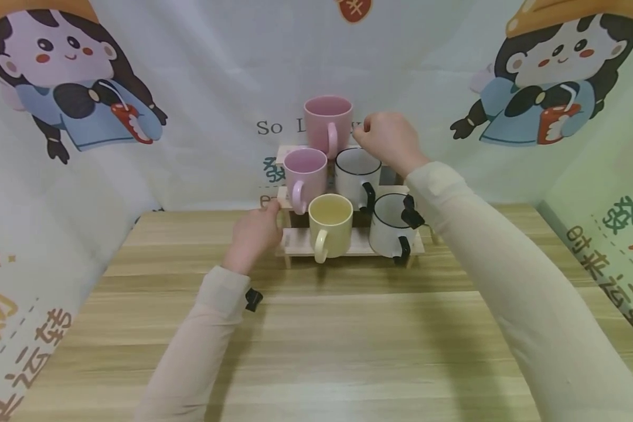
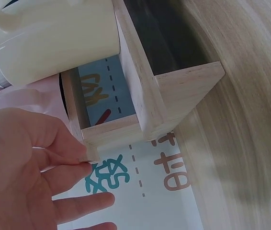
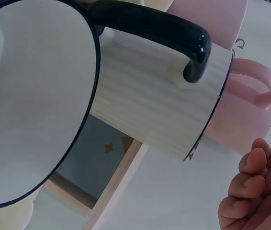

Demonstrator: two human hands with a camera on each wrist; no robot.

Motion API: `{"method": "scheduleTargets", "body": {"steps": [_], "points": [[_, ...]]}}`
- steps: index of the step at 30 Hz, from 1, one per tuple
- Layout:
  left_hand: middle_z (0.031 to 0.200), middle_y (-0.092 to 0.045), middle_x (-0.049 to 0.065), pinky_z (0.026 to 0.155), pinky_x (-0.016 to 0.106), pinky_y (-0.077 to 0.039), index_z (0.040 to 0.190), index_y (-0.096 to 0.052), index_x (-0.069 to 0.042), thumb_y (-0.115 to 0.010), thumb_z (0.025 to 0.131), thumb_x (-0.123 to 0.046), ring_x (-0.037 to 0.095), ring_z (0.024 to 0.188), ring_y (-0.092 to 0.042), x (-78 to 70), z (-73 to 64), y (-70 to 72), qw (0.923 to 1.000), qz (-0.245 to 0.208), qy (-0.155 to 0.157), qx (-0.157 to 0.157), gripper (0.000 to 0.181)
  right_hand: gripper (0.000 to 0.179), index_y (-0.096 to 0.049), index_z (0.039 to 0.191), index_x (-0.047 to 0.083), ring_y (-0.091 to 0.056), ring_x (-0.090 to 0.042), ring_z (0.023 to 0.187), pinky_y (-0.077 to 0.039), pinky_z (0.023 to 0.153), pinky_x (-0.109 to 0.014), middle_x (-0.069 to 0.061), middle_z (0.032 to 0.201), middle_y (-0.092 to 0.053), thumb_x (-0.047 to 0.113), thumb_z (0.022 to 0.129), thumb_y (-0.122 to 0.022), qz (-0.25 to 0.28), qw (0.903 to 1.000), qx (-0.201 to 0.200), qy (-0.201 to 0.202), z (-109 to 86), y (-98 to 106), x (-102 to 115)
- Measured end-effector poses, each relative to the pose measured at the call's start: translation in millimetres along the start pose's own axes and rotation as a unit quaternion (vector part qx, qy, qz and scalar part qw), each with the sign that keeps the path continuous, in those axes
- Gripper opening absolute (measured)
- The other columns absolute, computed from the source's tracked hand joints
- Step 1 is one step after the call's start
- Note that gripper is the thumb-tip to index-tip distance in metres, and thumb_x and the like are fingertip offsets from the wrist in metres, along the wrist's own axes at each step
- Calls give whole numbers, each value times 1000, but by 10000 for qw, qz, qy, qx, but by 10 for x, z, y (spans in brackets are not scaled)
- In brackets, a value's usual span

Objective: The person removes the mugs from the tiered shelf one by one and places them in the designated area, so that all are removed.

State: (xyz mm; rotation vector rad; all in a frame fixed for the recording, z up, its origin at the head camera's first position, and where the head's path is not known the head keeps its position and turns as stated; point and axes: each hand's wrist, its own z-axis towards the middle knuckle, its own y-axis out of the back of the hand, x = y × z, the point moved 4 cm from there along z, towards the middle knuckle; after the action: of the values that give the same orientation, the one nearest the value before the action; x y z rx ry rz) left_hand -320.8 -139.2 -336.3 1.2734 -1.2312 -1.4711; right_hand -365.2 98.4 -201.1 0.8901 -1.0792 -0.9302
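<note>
A three-step wooden rack [image 1: 295,241] holds several mugs. A pink mug [image 1: 316,133] stands on top, a lilac-pink mug [image 1: 315,186] and a white, black-rimmed mug [image 1: 350,183] on the middle step. Below are a yellow mug [image 1: 339,237] and another white, black-rimmed mug [image 1: 385,235]. My left hand [image 1: 255,234] pinches the rack's left edge at the middle step; the left wrist view shows thumb and forefinger on the wood [image 2: 91,154]. Beside the top pink mug, my right hand [image 1: 392,138] is raised with fingers loosely curled, thumb apart, nothing between them.
The rack stands near the back of a wood-grain table [image 1: 316,340], close to a printed cloth backdrop [image 1: 216,70]. My right sleeve [image 1: 485,252] passes over the rack's right end and hides part of it. A cream, rounded thing [image 3: 13,215] shows beside the rack in the right wrist view.
</note>
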Motion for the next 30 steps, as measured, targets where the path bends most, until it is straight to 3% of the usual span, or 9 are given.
{"method": "scheduleTargets", "body": {"steps": [6, 12, 16, 23, 30], "points": [[111, -65, 18, 68, 43, -54, 131, -44, -7, -52, 89, -13, 34, 86, -64, 2, 10, 18, 10000, 19, 55, 12, 43, 40, -46, 65, 12, -41, -17, 61, -28, 47, -25, 0, 59, -40, 37, 96, -41, -110, 9999, 46, 75, 64, 16, 87], [101, -66, 18, 57, 37, -50, 130, -44, -8, -56, 87, -14, 31, 75, -61, 5, -4, -16, 10000, 49, 60, 24, 45, 46, -50, 67, 13, -47, -18, 66, -33, 49, -28, -2, 66, -49, 47, 95, -38, -233, 9997, -10, 123, 108, -38, 153], [99, -65, 18, 57, 36, -50, 128, -45, -8, -59, 86, -15, 29, 76, -60, -9, -5, -8, 9999, 80, 22, -70, 44, 48, -50, 68, 14, -51, -21, 72, -39, 53, -31, -3, 72, -53, 52, 94, -37, -309, 9995, 9, 34, 137, -72, 213], [101, -65, 19, 61, 39, -52, 128, -46, -8, -61, 85, -16, 31, 80, -61, -9, -19, -6, 9998, 123, 1, -166, 46, 49, -64, 70, 14, -53, -19, 72, -38, 55, -28, -3, 74, -61, 50, 94, -40, -192, 9997, 128, -57, 173, -191, 339], [99, -64, 19, 63, 40, -53, 127, -47, -7, -61, 85, -14, 30, 82, -60, -12, -31, -5, 9997, 107, -55, -222, 45, 48, -51, 64, 13, -54, -19, 72, -41, 55, -29, -2, 69, -56, 50, 94, -43, -332, 9994, 62, -14, 183, -291, 416]]}}
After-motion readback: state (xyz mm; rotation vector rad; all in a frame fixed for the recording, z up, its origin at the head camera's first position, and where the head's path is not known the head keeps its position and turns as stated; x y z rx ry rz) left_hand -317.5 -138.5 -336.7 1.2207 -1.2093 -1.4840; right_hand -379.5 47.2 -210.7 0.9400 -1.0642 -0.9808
